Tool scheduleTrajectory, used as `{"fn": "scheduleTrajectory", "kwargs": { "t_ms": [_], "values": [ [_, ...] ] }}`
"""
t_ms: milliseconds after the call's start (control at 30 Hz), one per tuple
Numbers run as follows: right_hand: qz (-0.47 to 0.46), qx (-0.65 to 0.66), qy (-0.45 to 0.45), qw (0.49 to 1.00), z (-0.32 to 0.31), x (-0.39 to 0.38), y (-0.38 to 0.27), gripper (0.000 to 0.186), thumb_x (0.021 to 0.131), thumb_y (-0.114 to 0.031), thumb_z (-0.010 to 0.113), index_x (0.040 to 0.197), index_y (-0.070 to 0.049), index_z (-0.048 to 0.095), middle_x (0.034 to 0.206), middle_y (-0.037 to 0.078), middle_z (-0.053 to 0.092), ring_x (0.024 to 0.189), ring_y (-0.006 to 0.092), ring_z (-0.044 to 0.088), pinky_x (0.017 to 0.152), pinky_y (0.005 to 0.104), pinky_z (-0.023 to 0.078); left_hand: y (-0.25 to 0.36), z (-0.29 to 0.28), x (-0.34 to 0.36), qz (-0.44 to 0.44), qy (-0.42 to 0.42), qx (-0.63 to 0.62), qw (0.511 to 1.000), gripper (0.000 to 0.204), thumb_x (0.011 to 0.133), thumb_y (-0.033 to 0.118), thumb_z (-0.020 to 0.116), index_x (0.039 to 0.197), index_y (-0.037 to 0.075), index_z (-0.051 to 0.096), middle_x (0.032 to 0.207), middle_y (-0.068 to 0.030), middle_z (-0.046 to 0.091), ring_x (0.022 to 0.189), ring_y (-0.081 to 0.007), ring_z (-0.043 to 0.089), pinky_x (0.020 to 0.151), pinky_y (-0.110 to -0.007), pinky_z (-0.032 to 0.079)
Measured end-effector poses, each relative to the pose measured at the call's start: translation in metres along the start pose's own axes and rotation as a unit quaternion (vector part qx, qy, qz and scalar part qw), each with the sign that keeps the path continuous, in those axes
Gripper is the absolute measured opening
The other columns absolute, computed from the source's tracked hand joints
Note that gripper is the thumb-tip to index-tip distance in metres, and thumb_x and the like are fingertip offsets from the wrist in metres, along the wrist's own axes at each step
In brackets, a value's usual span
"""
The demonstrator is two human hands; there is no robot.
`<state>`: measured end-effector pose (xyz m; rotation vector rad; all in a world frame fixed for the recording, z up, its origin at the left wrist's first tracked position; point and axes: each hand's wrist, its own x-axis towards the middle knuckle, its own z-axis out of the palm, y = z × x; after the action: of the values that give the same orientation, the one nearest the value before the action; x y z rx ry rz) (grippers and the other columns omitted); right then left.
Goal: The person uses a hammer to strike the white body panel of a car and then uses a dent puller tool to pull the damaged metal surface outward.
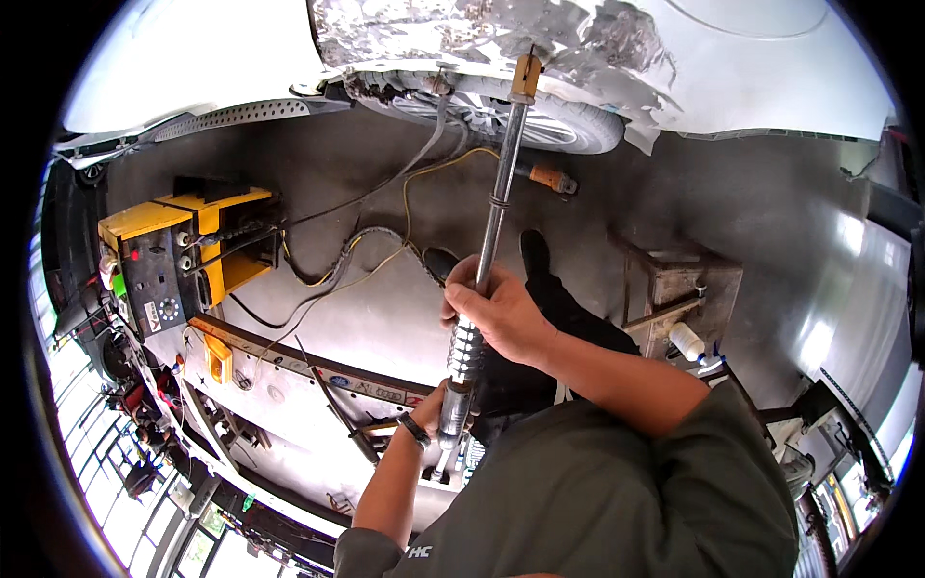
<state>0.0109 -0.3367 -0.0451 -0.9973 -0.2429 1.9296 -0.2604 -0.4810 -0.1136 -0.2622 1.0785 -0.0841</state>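
A long chrome slide hammer (501, 193) runs from near my body up to a white car. Its brass-coloured head (525, 79) meets the scraped, bare-metal patch (424, 34) on the body panel above the wheel; whether it is fixed there I cannot tell. Lower down, my left hand (430, 409), with a dark band on its wrist, is closed around the handle end. Further up the rod, my right hand (499, 310) is closed around the shaft just above the coil spring (466, 349).
A yellow and black machine (159, 265) stands at left, cables running from it across the floor. An orange-and-black power tool (551, 179) lies by the car's wheel (568, 125). Right of my legs is a worn box-like stand (689, 289) with a white bottle (686, 341).
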Motion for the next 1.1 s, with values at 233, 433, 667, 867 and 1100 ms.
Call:
{"fn": "scheduleTrajectory", "kwargs": {
  "t_ms": [233, 433, 667, 867, 1100],
  "values": [
    [-0.041, 0.020, 0.020, 0.999, -0.013, 0.036, -0.070, 0.022, 0.095, -0.021, 0.070, 0.105, -0.007, 0.058, 0.074, 0.007, 0.061, 0.061, 0.0170, 0.063, 0.054, 0.0344, 0.052, -0.012, 0.005, 0.010, 0.025, 0.022, -0.038, 0.999, 0.038, 0.106, 0.049, 0.045, 0.126, 0.018, 0.055, 0.085, -0.0084, 0.070, 0.069, -0.0230, 0.072, 0.058, -0.036, 0.061],
    [-0.003, -0.016, 0.010, 1.000, -0.012, 0.002, -0.001, 0.018, 0.094, -0.010, 0.066, 0.107, -0.003, 0.057, 0.082, 0.006, 0.063, 0.074, 0.0147, 0.065, 0.072, 0.0317, 0.055, -0.009, 0.031, 0.021, 0.067, 0.024, -0.057, 0.996, 0.039, 0.101, 0.047, 0.052, 0.107, 0.011, 0.067, 0.080, -0.0085, 0.073, 0.063, -0.0225, 0.072, 0.056, -0.034, 0.060],
    [-0.009, -0.111, 0.039, 0.993, -0.019, 0.027, -0.032, 0.039, 0.093, -0.014, 0.069, 0.122, 0.004, 0.051, 0.100, 0.012, 0.067, 0.096, 0.0173, 0.066, 0.085, 0.0310, 0.053, -0.033, 0.016, 0.019, 0.513, 0.482, 0.227, 0.673, 0.064, 0.096, 0.023, 0.054, 0.148, -0.004, 0.028, 0.158, -0.0262, 0.018, 0.144, -0.0366, 0.027, 0.116, -0.043, 0.027],
    [-0.031, -0.099, 0.033, 0.994, -0.005, 0.015, -0.036, 0.039, 0.089, -0.016, 0.071, 0.115, 0.002, 0.047, 0.093, 0.009, 0.062, 0.084, 0.0146, 0.061, 0.075, 0.0307, 0.050, 0.014, -0.013, 0.018, 0.138, 0.204, 0.092, 0.965, 0.042, 0.098, 0.036, 0.055, 0.119, 0.001, 0.063, 0.108, -0.0143, 0.068, 0.101, -0.0246, 0.065, 0.086, -0.032, 0.052],
    [-0.032, -0.132, 0.021, 0.991, -0.004, 0.009, -0.042, 0.034, 0.091, -0.014, 0.069, 0.110, 0.001, 0.044, 0.082, 0.006, 0.059, 0.074, 0.0110, 0.059, 0.068, 0.0294, 0.048, 0.017, 0.021, 0.012, 0.028, 0.036, -0.035, 0.998, 0.037, 0.102, 0.047, 0.053, 0.111, 0.014, 0.065, 0.080, -0.0074, 0.072, 0.062, -0.0212, 0.072, 0.053, -0.034, 0.060]
  ]
}}
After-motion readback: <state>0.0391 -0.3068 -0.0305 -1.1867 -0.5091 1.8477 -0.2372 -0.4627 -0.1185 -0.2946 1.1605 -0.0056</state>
